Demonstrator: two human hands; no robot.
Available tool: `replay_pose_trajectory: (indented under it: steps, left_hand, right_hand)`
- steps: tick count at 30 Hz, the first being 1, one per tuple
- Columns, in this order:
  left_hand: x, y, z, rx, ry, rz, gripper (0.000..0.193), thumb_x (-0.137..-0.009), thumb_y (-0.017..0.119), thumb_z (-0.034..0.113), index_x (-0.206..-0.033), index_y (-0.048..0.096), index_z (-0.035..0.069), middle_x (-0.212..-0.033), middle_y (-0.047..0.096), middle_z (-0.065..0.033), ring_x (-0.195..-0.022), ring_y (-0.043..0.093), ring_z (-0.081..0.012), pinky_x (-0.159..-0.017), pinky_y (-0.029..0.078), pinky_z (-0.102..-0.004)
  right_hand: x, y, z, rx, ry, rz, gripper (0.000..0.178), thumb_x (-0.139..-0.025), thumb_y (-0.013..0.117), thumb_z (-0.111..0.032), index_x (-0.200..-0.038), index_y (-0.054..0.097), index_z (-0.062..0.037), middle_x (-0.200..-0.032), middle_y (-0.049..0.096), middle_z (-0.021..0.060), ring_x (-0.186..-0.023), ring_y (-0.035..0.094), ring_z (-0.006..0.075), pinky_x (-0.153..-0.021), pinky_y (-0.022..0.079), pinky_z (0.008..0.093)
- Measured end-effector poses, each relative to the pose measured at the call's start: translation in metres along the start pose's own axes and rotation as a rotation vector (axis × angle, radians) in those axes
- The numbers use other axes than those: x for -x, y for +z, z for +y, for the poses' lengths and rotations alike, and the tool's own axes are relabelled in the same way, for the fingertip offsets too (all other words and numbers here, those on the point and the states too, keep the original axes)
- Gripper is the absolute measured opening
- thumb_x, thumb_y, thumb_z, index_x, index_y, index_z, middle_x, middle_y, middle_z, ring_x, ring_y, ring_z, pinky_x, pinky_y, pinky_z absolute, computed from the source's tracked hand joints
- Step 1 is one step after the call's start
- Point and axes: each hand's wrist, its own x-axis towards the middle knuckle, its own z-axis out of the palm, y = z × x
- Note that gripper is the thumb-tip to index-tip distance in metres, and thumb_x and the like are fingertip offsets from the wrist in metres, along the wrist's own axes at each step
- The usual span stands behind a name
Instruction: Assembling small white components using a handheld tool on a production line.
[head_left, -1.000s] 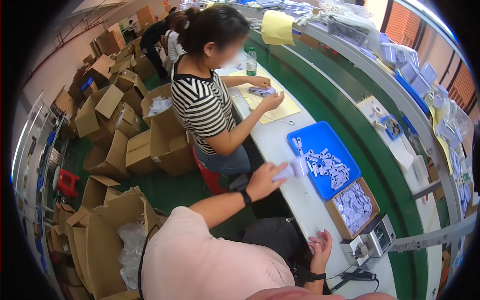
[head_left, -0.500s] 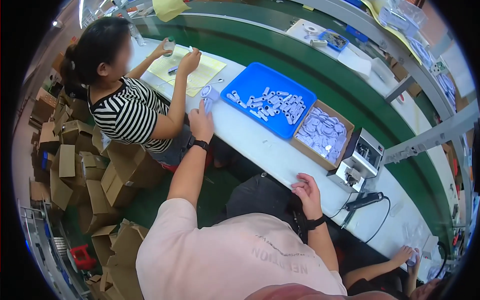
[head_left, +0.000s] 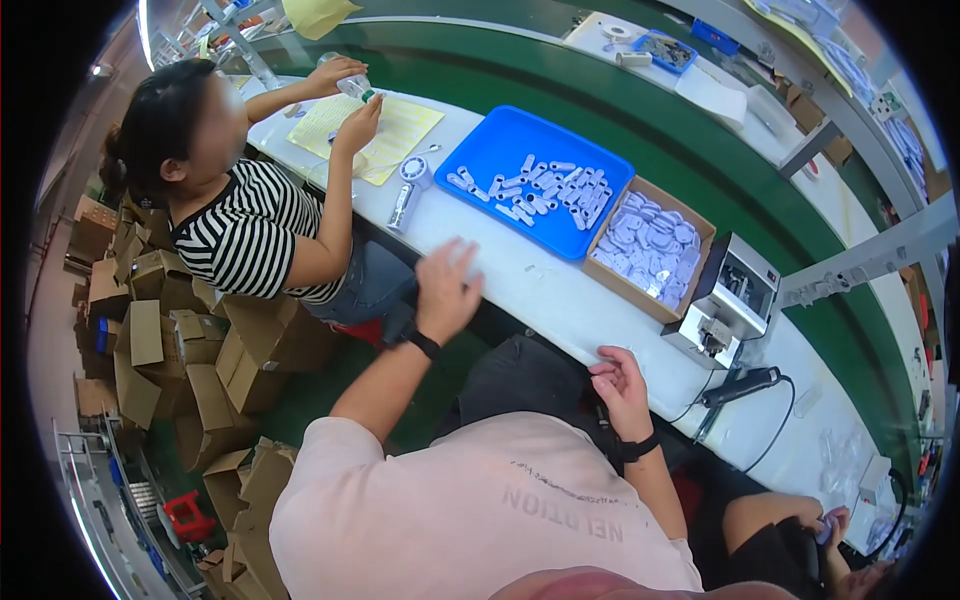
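My left hand [head_left: 448, 290] is over the near edge of the white table, empty, its fingers spread and slightly blurred. A pale lavender handheld fan [head_left: 405, 195] lies on the table beyond it, apart from the fingers, its round head pointing away. My right hand [head_left: 622, 388] hovers at the table's front edge with loosely bent fingers and nothing visible in it. Between and beyond my hands stand a blue tray [head_left: 480, 150] of several small lavender tube-shaped parts [head_left: 545, 185] and a cardboard box [head_left: 630, 288] filled with round lavender pieces [head_left: 650, 245].
Right of the box sits a silver-and-black bench machine [head_left: 730, 300]; a black corded tool [head_left: 740, 388] lies nearby. At left, a co-worker in a striped top [head_left: 255, 230] holds a clear bottle [head_left: 350, 85] above yellow paper [head_left: 400, 125]. Cardboard boxes [head_left: 250, 350] crowd the floor. Another person's arm [head_left: 770, 515] shows lower right.
My left hand has let go of the handheld fan, leaving it on the table, and has drawn back toward me and rightward. My right hand stays nearly still. The co-worker has tilted the bottle.
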Motion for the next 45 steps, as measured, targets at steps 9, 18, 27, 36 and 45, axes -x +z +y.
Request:
replay_pose_trajectory:
  steps: [9,18,27,36,45]
  left_hand:
    - [-0.014,0.041,0.134,0.441,0.288,-0.166,0.048,-0.087,0.076,0.019,-0.133,0.065,0.009,-0.140,0.058,-0.0147,-0.129,0.054,-0.0361,-0.108,0.042,-0.0499]
    - [-0.021,0.058,0.141,0.313,0.264,-0.313,0.042,-0.087,0.074,0.016,-0.126,0.066,0.005,-0.125,0.063,-0.0147,-0.119,0.057,-0.0376,-0.103,0.043,-0.0506]
    - [-0.025,0.061,0.152,0.263,0.264,-0.346,0.041,-0.087,0.073,0.019,-0.126,0.067,0.006,-0.126,0.062,-0.0136,-0.119,0.056,-0.0362,-0.106,0.040,-0.0496]
    - [-0.020,0.056,0.153,0.225,0.273,-0.370,0.042,-0.087,0.073,0.019,-0.127,0.067,0.007,-0.126,0.062,-0.0142,-0.121,0.055,-0.0364,-0.106,0.040,-0.0505]
    - [-0.025,0.065,0.144,0.231,0.306,-0.392,0.041,-0.089,0.073,0.017,-0.129,0.067,0.009,-0.128,0.061,-0.0146,-0.123,0.054,-0.0371,-0.107,0.039,-0.0508]
  right_hand:
    - [0.043,-0.034,-0.043,0.296,0.022,0.197,0.045,-0.098,0.069,-0.006,-0.141,0.056,-0.0017,-0.127,0.063,0.0078,-0.100,0.062,0.0116,-0.091,0.051,0.0258]
    - [0.096,-0.099,-0.042,0.334,0.103,0.956,0.044,-0.099,0.074,-0.016,-0.136,0.058,0.0005,-0.097,0.068,0.0052,-0.080,0.062,0.0118,-0.072,0.052,0.0271]
    - [0.063,-0.153,-0.045,0.721,0.442,1.040,0.067,-0.092,0.081,-0.041,-0.131,0.056,0.0072,-0.073,0.065,0.0096,-0.066,0.066,0.0194,-0.063,0.051,0.0337]
    - [0.055,-0.145,-0.067,0.721,0.493,1.024,0.064,-0.087,0.075,-0.039,-0.125,0.056,0.0082,-0.084,0.072,0.0227,-0.080,0.071,0.0434,-0.075,0.055,0.0505]
    - [0.060,-0.151,-0.065,0.804,0.511,0.935,0.067,-0.083,0.073,-0.035,-0.129,0.055,0.0086,-0.095,0.073,0.0293,-0.092,0.071,0.0475,-0.083,0.056,0.0516]
